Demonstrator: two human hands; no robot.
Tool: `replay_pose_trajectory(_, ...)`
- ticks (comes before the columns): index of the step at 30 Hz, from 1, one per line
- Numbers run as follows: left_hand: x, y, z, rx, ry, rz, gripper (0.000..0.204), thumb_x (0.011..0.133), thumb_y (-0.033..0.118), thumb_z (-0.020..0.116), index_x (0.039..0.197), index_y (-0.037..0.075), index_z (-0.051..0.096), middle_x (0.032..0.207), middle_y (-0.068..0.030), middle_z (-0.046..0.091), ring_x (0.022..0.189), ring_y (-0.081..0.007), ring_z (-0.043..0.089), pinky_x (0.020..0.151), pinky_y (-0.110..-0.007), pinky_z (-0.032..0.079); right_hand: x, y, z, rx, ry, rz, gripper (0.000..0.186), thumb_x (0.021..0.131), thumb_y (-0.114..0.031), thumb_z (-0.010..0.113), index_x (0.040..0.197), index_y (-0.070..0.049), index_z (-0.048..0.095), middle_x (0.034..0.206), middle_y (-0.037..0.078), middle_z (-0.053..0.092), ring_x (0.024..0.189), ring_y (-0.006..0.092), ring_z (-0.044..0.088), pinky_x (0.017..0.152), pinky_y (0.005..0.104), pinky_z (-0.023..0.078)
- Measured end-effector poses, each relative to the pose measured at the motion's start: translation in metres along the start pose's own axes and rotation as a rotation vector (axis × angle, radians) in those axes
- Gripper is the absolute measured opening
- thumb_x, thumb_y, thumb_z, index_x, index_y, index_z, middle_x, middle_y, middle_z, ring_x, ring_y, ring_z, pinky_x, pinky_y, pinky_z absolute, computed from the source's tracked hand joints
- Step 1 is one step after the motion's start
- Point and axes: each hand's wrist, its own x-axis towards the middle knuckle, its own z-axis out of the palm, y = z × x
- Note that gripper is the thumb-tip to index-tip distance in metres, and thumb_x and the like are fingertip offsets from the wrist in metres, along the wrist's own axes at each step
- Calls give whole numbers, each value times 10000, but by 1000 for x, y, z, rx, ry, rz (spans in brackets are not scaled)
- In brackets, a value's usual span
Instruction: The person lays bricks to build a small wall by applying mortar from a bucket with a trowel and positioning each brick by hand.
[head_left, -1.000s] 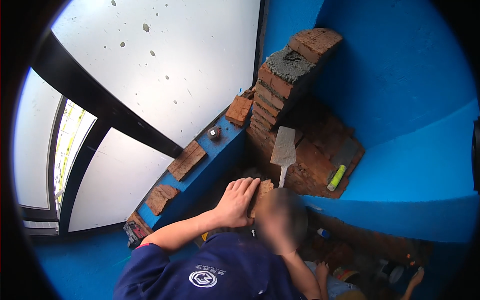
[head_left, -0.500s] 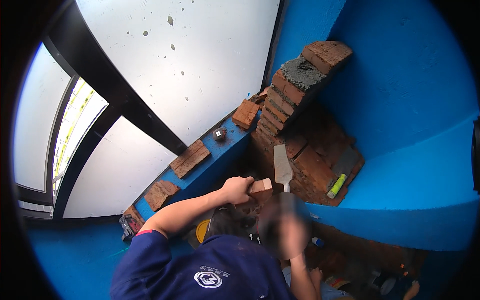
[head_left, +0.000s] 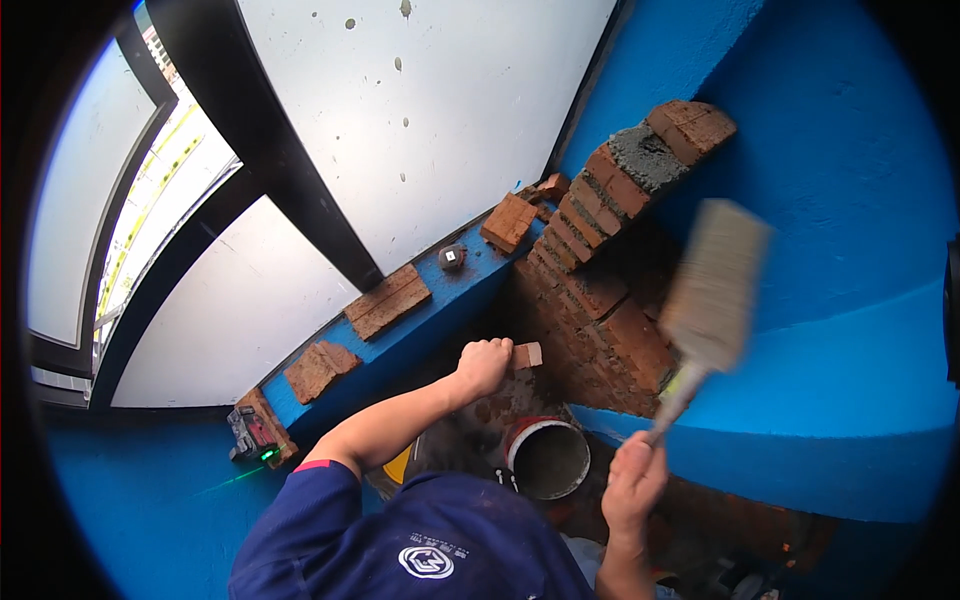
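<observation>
My left hand [head_left: 487,366] is closed round a reddish brick [head_left: 528,355], whose end sticks out past the fingers. In my right hand [head_left: 634,480] is the handle of a trowel [head_left: 715,288]. Its broad grey blade is raised, smeared by motion, and covers part of the stepped brickwork behind. Below and between my hands stands a round bucket [head_left: 586,468] with a grey mix inside. Up ahead rises a narrow brick wall [head_left: 590,215]. Wet grey mortar [head_left: 645,157] lies on its top, beside an end brick [head_left: 692,130].
Along the blue ledge [head_left: 455,292] on the left lie several loose bricks [head_left: 388,302], a dark round object [head_left: 452,257] and a laser level [head_left: 252,434] with a green light. A curved blue wall [head_left: 840,400] bounds the right side. Whitish panels stand behind the ledge.
My right hand has swung the trowel up and to the right. The bucket now shows where that hand was. My left hand keeps the brick, and the whole view has shifted slightly.
</observation>
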Motion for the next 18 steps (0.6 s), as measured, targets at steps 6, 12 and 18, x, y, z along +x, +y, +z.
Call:
replay_pose_trajectory(6,6,1,6,39,17,82,173,782,109,576,937,33,564,894,-143,663,801,-311,672,679,-409,542,-25,146,49,-574,-314,71,369,978,-333,467,802,-12,521,761,289,582,745,486,580,614,529,443)
replay_pose_trajectory(12,-13,-29,36,33,17,-6,180,766,111,578,931,44,550,890,-132,652,824,-295,663,668,-400,539,0,82,37,-426,-131,-13,349,982,-333,480,839,-20,535,710,249,587,700,493,556,551,513,415)
replay_pose_trajectory(18,-1,-17,23,40,72,75,280,676,125,630,933,56,542,872,-116,638,823,-299,644,652,-402,527,-7,81,45,-225,93,-257,229,966,-210,506,853,-12,528,658,209,573,619,443,562,513,456,424)
